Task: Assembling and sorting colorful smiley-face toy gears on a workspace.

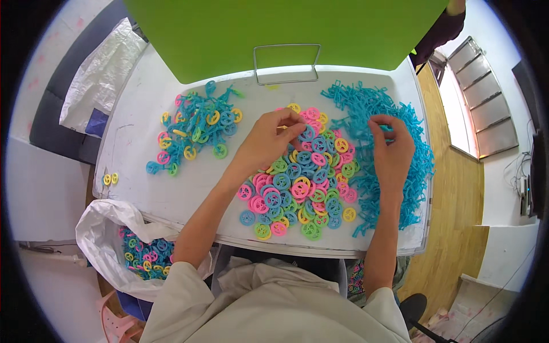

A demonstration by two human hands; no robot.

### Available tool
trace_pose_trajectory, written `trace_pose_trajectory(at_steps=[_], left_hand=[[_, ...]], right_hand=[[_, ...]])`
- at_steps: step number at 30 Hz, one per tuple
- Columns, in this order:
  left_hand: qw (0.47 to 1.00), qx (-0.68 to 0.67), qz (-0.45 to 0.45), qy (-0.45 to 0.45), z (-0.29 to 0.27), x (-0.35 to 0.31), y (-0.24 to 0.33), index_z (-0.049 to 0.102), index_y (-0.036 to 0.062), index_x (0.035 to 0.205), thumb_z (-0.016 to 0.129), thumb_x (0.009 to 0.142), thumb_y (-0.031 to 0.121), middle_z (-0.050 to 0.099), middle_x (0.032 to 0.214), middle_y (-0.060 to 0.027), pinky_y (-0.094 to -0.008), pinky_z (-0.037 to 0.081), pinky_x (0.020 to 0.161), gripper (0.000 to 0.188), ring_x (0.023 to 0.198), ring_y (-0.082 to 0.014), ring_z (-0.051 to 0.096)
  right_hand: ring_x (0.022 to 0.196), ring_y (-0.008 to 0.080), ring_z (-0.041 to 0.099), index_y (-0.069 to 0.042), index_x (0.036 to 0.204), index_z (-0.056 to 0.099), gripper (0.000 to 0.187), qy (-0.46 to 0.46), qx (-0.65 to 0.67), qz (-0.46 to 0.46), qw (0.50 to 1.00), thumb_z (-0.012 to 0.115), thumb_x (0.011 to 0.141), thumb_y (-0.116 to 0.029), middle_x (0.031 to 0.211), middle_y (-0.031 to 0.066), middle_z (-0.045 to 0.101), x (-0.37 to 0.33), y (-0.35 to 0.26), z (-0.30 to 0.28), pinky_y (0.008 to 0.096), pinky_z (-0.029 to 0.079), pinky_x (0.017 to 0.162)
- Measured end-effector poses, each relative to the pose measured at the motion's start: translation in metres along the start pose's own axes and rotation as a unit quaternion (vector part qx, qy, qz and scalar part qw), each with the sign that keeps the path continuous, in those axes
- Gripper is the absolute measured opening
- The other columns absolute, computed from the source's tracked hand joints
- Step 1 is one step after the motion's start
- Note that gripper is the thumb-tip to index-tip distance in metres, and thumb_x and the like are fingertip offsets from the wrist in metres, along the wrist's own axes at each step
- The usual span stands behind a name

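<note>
My left hand [272,135] is over the upper left of a pile of small plastic wheels [309,177] in pink, blue, green and yellow. Its thumb and fingers are pinched together at a blue wheel [307,133]. My right hand [393,150] hovers over a heap of teal plastic stick-like pieces [412,171] to the right. Its thumb and index finger are curled together; whatever lies between them blends with the teal heap behind. Farther left lies a looser cluster of teal pieces joined with coloured wheels [197,126].
The white table [143,194] has a green panel [286,28] and a wire stand [286,80] at its far side. Two yellow wheels [111,179] lie near its left edge. A white sack [97,240] of assembled pieces is at the lower left. Another person's sleeve [443,34] shows at the upper right.
</note>
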State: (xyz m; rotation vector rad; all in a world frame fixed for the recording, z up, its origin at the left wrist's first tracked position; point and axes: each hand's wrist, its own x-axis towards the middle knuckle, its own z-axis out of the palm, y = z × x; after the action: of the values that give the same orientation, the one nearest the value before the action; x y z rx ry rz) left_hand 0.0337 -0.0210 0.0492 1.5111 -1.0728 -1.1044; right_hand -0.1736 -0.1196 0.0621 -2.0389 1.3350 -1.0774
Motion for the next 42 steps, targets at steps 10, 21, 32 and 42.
trace_pose_trajectory(at_steps=[10, 21, 32, 42], left_hand=[[0.992, -0.126, 0.028, 0.000, 0.004, -0.001, 0.003, 0.059, 0.0031, 0.106, 0.060, 0.093, 0.023, 0.062, 0.095, -0.0034, -0.0233, 0.050, 0.073, 0.023, 0.084, -0.0100, 0.061], [0.977, -0.201, 0.065, 0.024, 0.017, 0.002, -0.007, 0.056, -0.0011, 0.109, 0.059, 0.093, 0.015, 0.062, 0.103, -0.0083, -0.0248, 0.056, 0.075, 0.024, 0.090, -0.0136, 0.063], [0.954, -0.300, -0.017, 0.003, 0.019, 0.001, -0.007, 0.056, -0.0007, 0.109, 0.061, 0.092, 0.021, 0.061, 0.099, -0.0070, -0.0269, 0.056, 0.075, 0.028, 0.090, -0.0157, 0.064], [0.978, -0.200, 0.021, 0.053, 0.016, 0.000, -0.011, 0.060, 0.0065, 0.105, 0.062, 0.091, 0.025, 0.060, 0.095, 0.0010, -0.0244, 0.051, 0.072, 0.023, 0.088, -0.0087, 0.058]], right_hand=[[0.081, 0.0134, 0.064, 0.000, 0.108, 0.050, 0.016, -0.118, 0.331, 0.059, 0.934, 0.054, 0.094, -0.007, 0.099, 0.0106, 0.066, -0.004, 0.005, 0.025, 0.0255, 0.054, 0.073], [0.095, 0.0129, 0.061, -0.002, 0.118, 0.055, 0.026, -0.261, 0.349, 0.031, 0.899, 0.054, 0.092, -0.003, 0.112, 0.0106, 0.061, -0.014, -0.007, 0.030, 0.0263, 0.053, 0.080], [0.104, 0.0143, 0.058, -0.002, 0.110, 0.061, 0.033, -0.259, 0.279, -0.056, 0.923, 0.054, 0.081, 0.012, 0.115, 0.0078, 0.059, -0.016, -0.010, 0.027, 0.0273, 0.048, 0.088], [0.090, 0.0108, 0.059, 0.002, 0.105, 0.061, 0.020, -0.196, 0.272, -0.001, 0.942, 0.061, 0.085, 0.004, 0.098, 0.0065, 0.064, -0.020, -0.009, 0.037, 0.0237, 0.049, 0.078]])
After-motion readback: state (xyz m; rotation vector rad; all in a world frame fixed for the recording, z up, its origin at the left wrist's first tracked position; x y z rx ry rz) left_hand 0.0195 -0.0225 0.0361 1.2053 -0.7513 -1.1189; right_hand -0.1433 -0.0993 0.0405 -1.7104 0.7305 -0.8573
